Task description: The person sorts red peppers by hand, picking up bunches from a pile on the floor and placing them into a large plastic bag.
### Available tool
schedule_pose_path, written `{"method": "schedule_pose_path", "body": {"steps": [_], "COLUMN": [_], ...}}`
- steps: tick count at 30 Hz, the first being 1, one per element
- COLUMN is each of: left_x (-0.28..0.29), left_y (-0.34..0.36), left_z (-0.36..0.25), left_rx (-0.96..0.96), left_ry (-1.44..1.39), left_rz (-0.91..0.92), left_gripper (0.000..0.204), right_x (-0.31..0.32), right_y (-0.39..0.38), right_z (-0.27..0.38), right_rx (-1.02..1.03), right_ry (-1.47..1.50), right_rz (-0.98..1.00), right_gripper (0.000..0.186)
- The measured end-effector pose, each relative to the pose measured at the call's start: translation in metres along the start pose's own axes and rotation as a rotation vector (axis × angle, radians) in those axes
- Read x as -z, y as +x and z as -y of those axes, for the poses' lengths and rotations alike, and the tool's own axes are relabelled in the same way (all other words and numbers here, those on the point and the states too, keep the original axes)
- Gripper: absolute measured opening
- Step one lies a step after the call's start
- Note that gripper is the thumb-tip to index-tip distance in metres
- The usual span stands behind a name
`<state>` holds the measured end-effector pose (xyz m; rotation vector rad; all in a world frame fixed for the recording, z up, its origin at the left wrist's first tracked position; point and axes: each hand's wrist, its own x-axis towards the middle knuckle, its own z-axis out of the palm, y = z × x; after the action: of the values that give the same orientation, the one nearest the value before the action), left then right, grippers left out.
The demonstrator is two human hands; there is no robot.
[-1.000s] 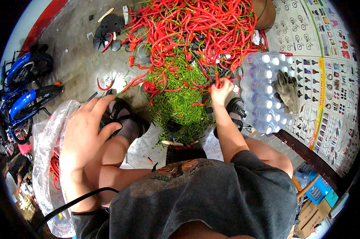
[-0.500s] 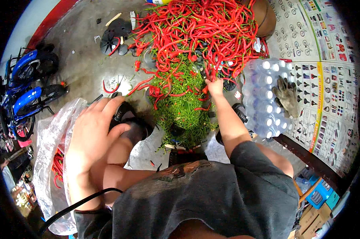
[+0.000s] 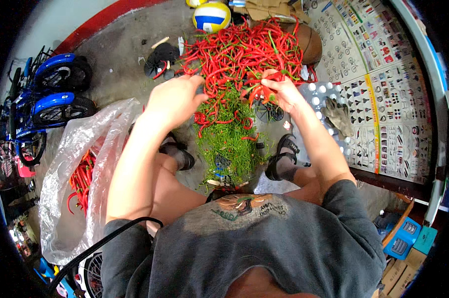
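Head view: the person's right hand [image 3: 283, 92] grips a small bunch of red chilies [image 3: 260, 90] above the big chili pile [image 3: 239, 52] on the floor. The left hand [image 3: 174, 99] hovers open-fingered beside it, holding nothing. Plucked green stems [image 3: 228, 141] lie heaped between the feet, and the clear plastic bag [image 3: 78, 169] is partly filled, yet most of the pile looks unsorted.

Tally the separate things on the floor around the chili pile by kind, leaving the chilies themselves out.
Ball: 1
Clear plastic bag: 1
Blue ride-on toy: 1
Gloves: 1 pair
Sandals: 2
Stem heap: 1
Total: 7 entries
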<state>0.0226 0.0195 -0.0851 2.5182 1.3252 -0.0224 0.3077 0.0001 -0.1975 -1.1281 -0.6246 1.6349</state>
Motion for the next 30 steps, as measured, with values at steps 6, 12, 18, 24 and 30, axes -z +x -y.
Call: {"method": "schedule_pose_path", "body": {"steps": [6, 12, 18, 24, 30], "left_x": [0.0, -0.012, -0.031, -0.039, -0.03], "left_y": [0.024, 0.043, 0.05, 0.051, 0.052], "left_z": [-0.019, -0.058, -0.072, -0.069, -0.056], "left_rx": [-0.011, -0.308, -0.289, -0.119, 0.242], "left_ry": [-0.257, -0.686, -1.342, -1.144, -1.905], "left_rz": [-0.221, -0.359, -0.121, -0.196, 0.138], "left_gripper": [0.023, 0.106, 0.076, 0.029, 0.013], "right_x": [-0.05, -0.07, -0.071, -0.061, -0.054], "right_y": [-0.06, -0.083, -0.083, -0.079, -0.074], "right_z": [0.07, 0.07, 0.074, 0.082, 0.081], "right_rx": [0.079, 0.234, 0.253, 0.185, 0.186], "right_ry": [-0.143, 0.107, 0.15, -0.008, 0.053], "right_rz": [0.137, 0.135, 0.249, 0.204, 0.005], "right_gripper": [0.015, 0.021, 0.019, 0.019, 0.02]}}
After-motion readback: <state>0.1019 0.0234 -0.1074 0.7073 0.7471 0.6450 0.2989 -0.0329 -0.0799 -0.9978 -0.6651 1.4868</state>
